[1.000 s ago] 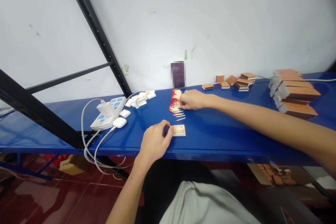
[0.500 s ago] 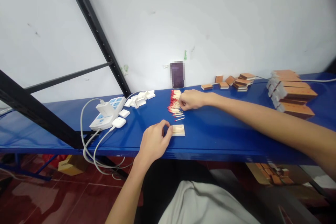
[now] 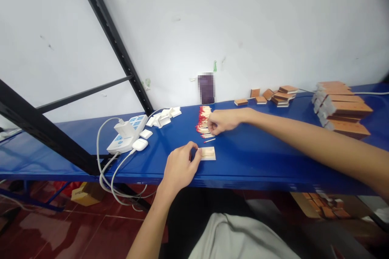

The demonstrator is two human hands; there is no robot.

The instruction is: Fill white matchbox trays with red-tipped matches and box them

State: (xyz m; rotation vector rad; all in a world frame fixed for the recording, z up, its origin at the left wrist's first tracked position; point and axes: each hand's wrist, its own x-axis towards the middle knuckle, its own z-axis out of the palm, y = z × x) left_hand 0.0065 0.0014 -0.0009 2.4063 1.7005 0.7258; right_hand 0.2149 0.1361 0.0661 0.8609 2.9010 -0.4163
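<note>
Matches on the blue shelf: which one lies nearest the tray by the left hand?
The lone match just beyond the tray by the left hand. A visible gap sets it apart from the dense pile of matches.

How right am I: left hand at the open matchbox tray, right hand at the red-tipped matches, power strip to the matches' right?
One slip: the head view shows the power strip left of the red-tipped matches. The left hand is at the open matchbox tray, the right hand at the matches.
</note>
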